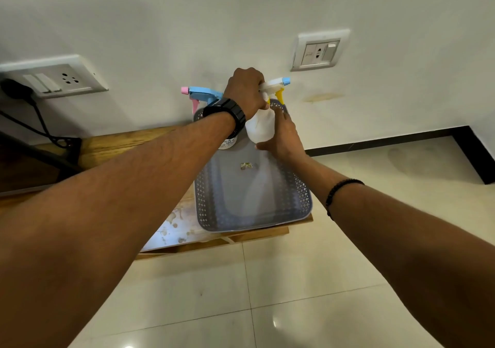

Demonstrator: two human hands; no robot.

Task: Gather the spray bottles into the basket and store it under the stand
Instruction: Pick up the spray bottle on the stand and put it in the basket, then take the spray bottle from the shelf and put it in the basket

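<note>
Hands (247, 90) (281, 136) hold one of two bottles (261, 127) (206, 97).

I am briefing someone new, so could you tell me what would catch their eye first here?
Both hands meet at centre: the left hand grips the sprayer head and the right hand steadies the white spray bottle over the grey basket on the wooden stand. Behind the left wrist, a blue-and-pink sprayer shows.

Soft, even indoor light fills the scene, bright on the white wall (187, 13) and pale on the floor tiles (294, 280), where small glints of glare sit near the bottom edge. The forearms close to the camera look dark and slightly soft, and the wide lens bends and stretches lines toward the edges
</note>
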